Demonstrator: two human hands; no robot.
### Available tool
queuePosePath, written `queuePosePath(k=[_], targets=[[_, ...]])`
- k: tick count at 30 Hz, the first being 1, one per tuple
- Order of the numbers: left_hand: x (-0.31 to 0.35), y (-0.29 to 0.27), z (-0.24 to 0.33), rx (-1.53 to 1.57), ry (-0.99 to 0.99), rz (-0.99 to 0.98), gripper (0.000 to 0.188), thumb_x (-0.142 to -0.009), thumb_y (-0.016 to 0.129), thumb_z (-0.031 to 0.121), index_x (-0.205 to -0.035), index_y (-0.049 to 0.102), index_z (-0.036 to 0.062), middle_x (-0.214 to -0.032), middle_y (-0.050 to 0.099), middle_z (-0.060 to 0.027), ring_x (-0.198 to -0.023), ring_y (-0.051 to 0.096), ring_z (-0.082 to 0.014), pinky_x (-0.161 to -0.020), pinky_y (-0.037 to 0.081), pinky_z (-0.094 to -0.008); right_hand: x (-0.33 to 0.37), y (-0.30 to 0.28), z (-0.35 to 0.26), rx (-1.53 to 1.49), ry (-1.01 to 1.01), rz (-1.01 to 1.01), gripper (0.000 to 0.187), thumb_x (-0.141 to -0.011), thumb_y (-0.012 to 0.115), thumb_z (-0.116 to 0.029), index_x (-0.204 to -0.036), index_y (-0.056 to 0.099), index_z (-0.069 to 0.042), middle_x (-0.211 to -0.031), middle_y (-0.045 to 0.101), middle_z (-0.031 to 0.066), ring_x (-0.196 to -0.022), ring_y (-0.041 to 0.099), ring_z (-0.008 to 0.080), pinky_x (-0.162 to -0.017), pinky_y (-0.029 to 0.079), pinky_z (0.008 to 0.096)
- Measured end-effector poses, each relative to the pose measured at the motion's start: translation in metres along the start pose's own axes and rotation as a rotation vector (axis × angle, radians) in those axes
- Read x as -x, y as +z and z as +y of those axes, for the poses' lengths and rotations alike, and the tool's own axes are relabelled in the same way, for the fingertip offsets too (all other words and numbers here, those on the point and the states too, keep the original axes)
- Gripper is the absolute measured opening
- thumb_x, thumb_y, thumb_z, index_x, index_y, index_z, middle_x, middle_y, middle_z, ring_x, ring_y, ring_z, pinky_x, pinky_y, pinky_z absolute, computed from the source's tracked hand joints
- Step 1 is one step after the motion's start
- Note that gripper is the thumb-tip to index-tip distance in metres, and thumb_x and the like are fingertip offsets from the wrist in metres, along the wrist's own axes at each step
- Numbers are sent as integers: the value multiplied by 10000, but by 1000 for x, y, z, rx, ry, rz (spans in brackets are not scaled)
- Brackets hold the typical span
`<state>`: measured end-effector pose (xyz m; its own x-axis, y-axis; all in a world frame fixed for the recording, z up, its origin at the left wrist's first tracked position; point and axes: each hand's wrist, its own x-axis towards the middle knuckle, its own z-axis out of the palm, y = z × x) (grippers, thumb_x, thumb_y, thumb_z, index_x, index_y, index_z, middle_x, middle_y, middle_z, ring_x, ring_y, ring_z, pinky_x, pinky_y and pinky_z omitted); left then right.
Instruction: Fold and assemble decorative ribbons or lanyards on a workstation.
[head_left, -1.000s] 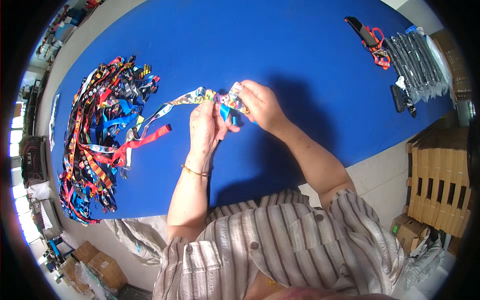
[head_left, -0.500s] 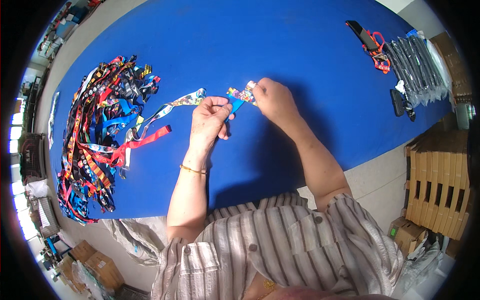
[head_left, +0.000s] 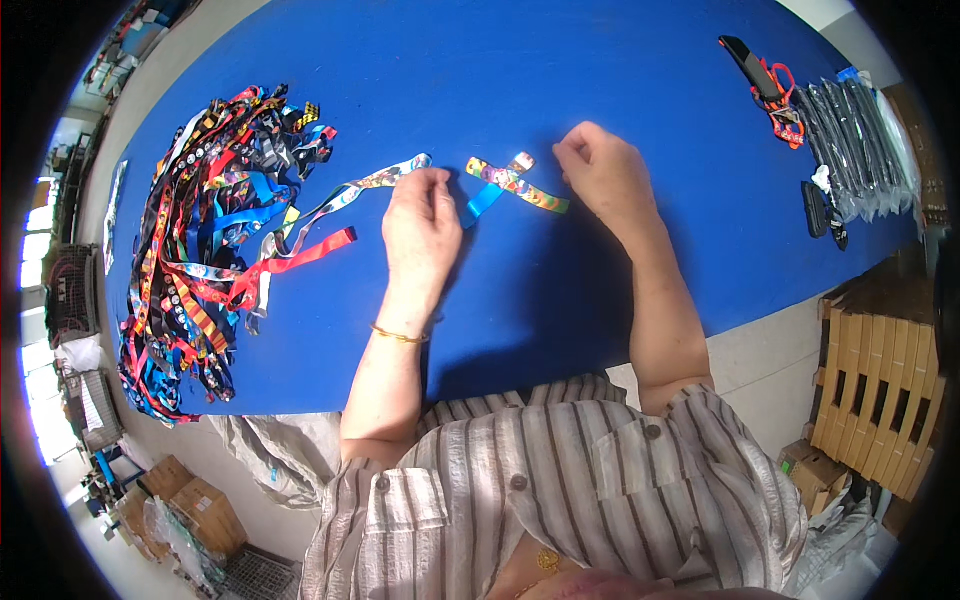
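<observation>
A blue table in a bright, cluttered workroom.
The table fills most of the view, its cloth an even, strong blue, lit from above so that shadows fall toward its near edge. Below that edge the floor is pale and smooth. At the right stands a stack of wooden pallets, with a cardboard box at its foot. At the lower left lie more cardboard boxes and a crumpled grey sheet. Along the left rim stand wire baskets, and strong daylight comes in there, from what seems to be a window.
</observation>
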<state>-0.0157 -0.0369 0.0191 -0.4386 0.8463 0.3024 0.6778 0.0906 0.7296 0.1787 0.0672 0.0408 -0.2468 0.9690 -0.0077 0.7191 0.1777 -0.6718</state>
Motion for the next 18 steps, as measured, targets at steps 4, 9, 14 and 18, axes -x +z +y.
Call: queuePosePath(k=[4,9,14,18], targets=[[12,6,17,-8,253,-123,266,-846,560,-42,-1075,650,59,-1057,645,-129,-899,671,-342,-776,552,-406,8,17,-12,-225,-253,54,136,-905,626,-225,-919,669,-97,-755,691,77,-696,678,265,-636,518,375],[20,21,14,-212,323,-158,337,-823,582,-11,-1144,644,70,-1118,634,-110,-868,686,-317,-726,572,-401,13,40,-13,-27,-441,33,110,-909,612,-216,-951,683,-142,-860,685,47,-788,673,278,-648,526,386],[20,28,6,-265,367,-188,305,-842,607,20,-1146,634,22,-1038,636,-127,-832,679,-306,-704,564,-395,12,42,-10,52,-412,-21,109,-903,626,-226,-961,690,-159,-857,685,40,-791,673,284,-652,526,391],[22,28,6,-401,410,-241,421,-770,598,8,-1189,587,-28,-1066,616,-137,-800,658,-268,-684,554,-363,12,45,-11,34,-395,-7,98,-902,634,-212,-949,687,-144,-856,692,52,-789,674,282,-645,514,386]])
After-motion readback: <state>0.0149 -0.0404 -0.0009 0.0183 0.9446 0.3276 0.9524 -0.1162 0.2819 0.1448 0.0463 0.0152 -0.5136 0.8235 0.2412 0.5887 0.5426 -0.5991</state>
